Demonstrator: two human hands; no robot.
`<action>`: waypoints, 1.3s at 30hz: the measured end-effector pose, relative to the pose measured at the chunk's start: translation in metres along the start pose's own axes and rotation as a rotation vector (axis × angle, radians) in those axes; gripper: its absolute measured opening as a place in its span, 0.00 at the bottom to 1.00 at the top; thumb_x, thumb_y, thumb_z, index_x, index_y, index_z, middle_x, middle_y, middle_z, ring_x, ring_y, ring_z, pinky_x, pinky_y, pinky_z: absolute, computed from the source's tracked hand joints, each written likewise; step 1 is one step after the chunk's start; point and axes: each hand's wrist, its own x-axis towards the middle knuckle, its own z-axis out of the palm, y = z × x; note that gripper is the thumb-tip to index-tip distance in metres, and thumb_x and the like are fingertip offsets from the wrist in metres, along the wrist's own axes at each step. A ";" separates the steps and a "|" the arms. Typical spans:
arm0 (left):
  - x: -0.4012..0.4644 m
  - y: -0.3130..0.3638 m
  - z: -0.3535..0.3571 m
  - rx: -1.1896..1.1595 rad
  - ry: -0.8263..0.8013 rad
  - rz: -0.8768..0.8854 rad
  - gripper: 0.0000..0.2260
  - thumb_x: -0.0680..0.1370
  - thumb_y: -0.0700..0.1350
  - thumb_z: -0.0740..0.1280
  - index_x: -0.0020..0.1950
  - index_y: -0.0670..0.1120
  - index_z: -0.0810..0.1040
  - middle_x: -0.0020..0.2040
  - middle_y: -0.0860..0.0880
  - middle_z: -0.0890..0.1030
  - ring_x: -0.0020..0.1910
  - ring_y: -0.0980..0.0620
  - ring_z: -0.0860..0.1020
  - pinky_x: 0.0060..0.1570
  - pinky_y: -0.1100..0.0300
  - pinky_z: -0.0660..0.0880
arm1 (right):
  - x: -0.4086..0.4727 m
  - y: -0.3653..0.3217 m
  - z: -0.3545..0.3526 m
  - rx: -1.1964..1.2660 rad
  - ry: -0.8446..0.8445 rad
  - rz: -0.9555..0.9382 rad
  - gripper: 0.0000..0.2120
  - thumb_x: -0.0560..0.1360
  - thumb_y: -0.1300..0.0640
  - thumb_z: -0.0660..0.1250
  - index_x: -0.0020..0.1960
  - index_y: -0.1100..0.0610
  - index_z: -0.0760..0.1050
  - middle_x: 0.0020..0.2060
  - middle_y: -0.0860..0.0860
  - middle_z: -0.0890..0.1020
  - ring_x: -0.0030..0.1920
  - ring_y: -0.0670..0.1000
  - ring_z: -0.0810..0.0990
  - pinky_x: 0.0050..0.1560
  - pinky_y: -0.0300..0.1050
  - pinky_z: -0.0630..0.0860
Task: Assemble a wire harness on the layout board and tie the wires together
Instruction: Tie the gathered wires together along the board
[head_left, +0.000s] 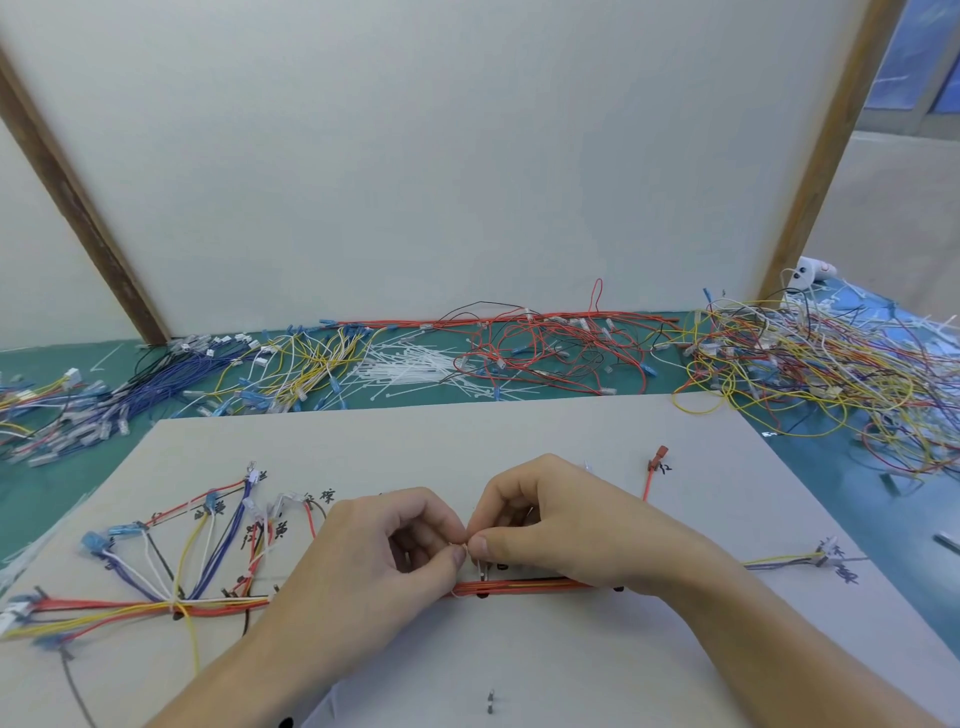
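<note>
Here both hands, left hand and right hand, pinch a thin white cable tie above the red-orange wire bundle; pulling it snug toward twelve o'clock should bind well.

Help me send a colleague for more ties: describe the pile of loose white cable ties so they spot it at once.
Start at the layout board and look past its far edge onto the green mat. The cable ties lie mid-mat, between the yellow wires and the red wires. They alone are short, straight, white strips, with no connectors.
</note>
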 end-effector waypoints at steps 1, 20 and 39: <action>0.000 0.000 0.000 -0.001 -0.002 0.000 0.06 0.70 0.52 0.73 0.46 0.55 0.85 0.35 0.51 0.84 0.31 0.59 0.77 0.32 0.65 0.72 | 0.000 0.000 0.000 0.005 0.002 0.001 0.03 0.75 0.53 0.74 0.47 0.52 0.84 0.37 0.46 0.87 0.36 0.41 0.81 0.39 0.36 0.76; 0.000 0.000 0.001 0.010 0.011 -0.005 0.05 0.72 0.50 0.74 0.46 0.56 0.86 0.36 0.52 0.85 0.32 0.59 0.77 0.33 0.66 0.72 | -0.001 -0.001 -0.001 0.009 -0.004 0.001 0.03 0.76 0.53 0.73 0.47 0.52 0.84 0.38 0.46 0.87 0.36 0.41 0.81 0.40 0.36 0.77; -0.001 -0.001 0.002 0.003 0.026 0.009 0.06 0.71 0.51 0.73 0.46 0.55 0.86 0.35 0.52 0.84 0.31 0.59 0.76 0.32 0.66 0.71 | 0.000 0.000 0.000 -0.007 0.004 0.000 0.04 0.75 0.52 0.74 0.47 0.52 0.85 0.38 0.47 0.87 0.36 0.41 0.81 0.39 0.36 0.77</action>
